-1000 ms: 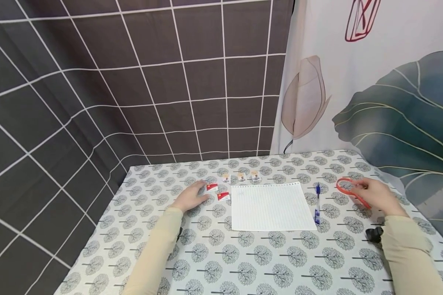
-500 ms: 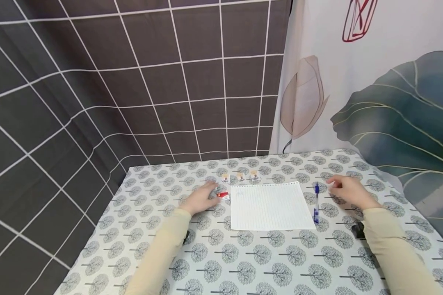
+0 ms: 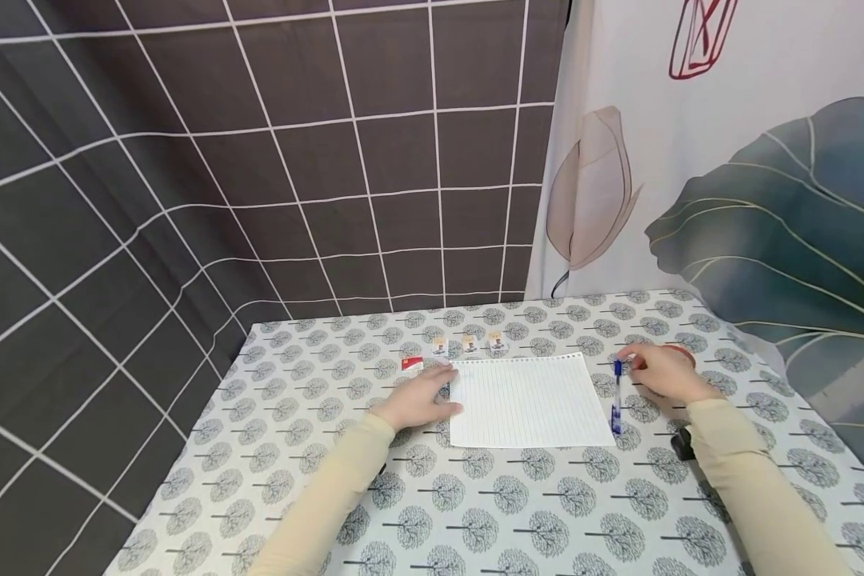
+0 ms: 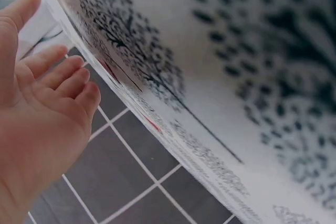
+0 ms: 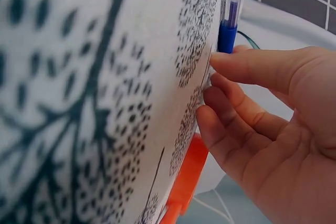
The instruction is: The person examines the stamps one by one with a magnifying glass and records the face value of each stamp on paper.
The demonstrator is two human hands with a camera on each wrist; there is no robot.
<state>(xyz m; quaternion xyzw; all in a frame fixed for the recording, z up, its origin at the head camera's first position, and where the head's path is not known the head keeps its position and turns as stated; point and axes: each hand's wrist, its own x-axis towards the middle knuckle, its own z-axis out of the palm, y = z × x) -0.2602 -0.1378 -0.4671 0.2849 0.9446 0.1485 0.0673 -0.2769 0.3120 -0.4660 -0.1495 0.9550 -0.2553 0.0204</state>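
Observation:
My left hand [image 3: 419,398] lies at the left edge of a lined white sheet of paper [image 3: 533,404], fingers apart and holding nothing. In the left wrist view, that hand [image 4: 50,98] shows its palm and loosely bent fingers. A clear pen with blue ends [image 3: 617,400] lies right of the sheet. My right hand [image 3: 664,370] is at the pen's far end. In the right wrist view, the thumb tip of the right hand [image 5: 262,114] is close to the pen's blue end [image 5: 227,38], and the bent fingers hold nothing. An orange-red looped strip [image 3: 682,352] is partly hidden behind that hand.
One small red-and-white card [image 3: 412,363] lies beyond my left hand. Three little picture cards [image 3: 470,345] stand in a row behind the paper. A tree-print cloth [image 3: 511,496] covers the table, with a dark grid-patterned curtain [image 3: 396,144] behind it.
Both hands have moved inward: the left rightward to the paper's edge, covering one red card, and the right leftward from the orange-red strip, which it touched, to the pen.

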